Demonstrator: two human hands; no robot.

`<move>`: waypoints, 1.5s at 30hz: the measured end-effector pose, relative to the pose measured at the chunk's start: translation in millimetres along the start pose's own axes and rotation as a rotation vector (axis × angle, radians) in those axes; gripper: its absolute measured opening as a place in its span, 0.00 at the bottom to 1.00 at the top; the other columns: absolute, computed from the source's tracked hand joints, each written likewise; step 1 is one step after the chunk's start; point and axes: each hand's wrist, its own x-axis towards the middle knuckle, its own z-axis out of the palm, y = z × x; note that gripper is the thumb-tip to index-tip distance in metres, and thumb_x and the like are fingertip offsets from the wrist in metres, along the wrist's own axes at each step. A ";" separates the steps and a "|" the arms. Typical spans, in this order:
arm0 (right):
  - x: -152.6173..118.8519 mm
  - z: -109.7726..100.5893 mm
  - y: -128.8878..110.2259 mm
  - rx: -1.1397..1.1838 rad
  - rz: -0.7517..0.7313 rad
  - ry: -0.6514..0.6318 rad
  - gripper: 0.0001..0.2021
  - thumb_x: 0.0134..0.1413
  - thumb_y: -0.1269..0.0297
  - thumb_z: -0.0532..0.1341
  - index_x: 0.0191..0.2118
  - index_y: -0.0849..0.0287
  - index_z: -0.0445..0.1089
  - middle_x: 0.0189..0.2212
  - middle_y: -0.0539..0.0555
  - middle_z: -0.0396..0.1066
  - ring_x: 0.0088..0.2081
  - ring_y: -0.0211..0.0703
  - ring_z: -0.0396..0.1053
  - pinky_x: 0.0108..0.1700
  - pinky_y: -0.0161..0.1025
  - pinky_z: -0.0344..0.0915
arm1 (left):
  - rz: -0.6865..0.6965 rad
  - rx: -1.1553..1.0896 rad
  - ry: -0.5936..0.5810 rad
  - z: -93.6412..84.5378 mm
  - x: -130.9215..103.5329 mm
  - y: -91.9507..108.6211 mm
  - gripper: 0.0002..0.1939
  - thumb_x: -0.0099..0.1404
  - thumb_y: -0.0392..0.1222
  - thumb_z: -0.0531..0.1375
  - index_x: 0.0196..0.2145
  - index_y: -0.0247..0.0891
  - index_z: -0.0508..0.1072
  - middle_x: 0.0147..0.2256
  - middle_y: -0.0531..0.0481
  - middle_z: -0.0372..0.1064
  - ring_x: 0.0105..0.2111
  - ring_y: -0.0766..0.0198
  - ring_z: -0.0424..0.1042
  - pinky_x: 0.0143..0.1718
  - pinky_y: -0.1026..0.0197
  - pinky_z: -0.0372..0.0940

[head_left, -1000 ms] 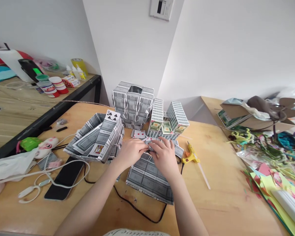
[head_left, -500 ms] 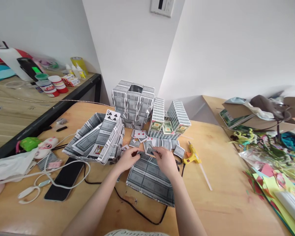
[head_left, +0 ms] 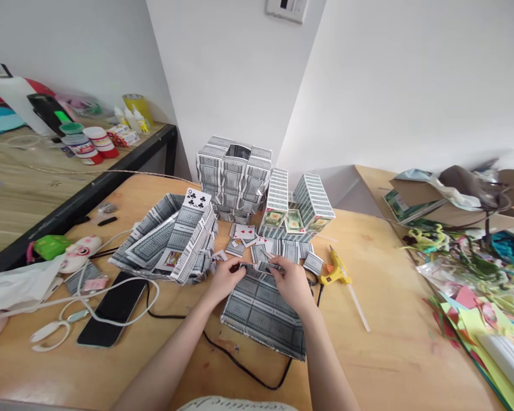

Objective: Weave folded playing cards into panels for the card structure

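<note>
A flat panel of grey-backed playing cards [head_left: 257, 308] lies on the table in front of me. My left hand [head_left: 227, 279] is closed in a pinch at its far left corner. At the far edge, my right hand [head_left: 289, 281] is also closed, thumb and fingers together on the card edging; the fingers partly hide what they grip. Just beyond are loose playing cards [head_left: 244, 232], some face up. An open box of folded cards [head_left: 171, 240] stands to the left, with a nine of clubs [head_left: 197, 200] on its upper edge.
Behind stand a larger card-built box [head_left: 233, 177] and stacks of green-and-white card boxes [head_left: 312, 200]. A yellow glue gun [head_left: 336, 268] lies right of the panel, its black cord [head_left: 248, 374] looping in front. A phone [head_left: 109, 314] and white cable are at left.
Both hands stay at the panel's far edge. The right fingers have shifted slightly, and a strip of card edging now shows between the hands. The view has tilted slightly.
</note>
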 end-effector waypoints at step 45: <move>7.7 -7.8 -18.7 -0.220 -0.057 -0.084 0.09 0.53 0.69 0.54 0.38 0.55 0.68 0.34 0.51 0.73 0.37 0.41 0.69 0.38 0.32 0.59 | 0.053 -0.017 0.035 -1.4 -3.8 -4.6 0.13 0.58 0.45 0.53 0.31 0.35 0.74 0.31 0.51 0.72 0.33 0.62 0.68 0.36 0.63 0.62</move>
